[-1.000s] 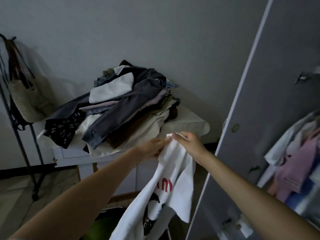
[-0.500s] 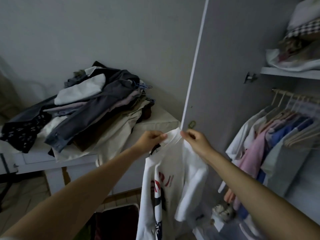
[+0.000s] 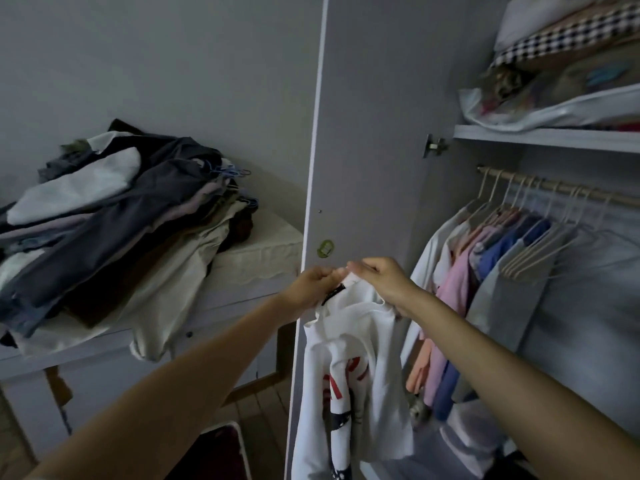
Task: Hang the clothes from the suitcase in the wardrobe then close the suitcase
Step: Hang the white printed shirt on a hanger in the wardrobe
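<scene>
The wardrobe (image 3: 485, 133) held hung shirts (image 3: 485, 258); left hand (image 3: 311, 285) and right hand (image 3: 384, 278) pinched a white printed T-shirt's (image 3: 349, 375) collar.

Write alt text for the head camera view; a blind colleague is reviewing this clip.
Both hands, left hand and right hand, pinch the collar of a white printed T-shirt held up before an open wardrobe door. To the right, shirts hang on a wardrobe rail under a shelf of folded bedding. To the left, a heap of clothes lies on a white table.
</scene>
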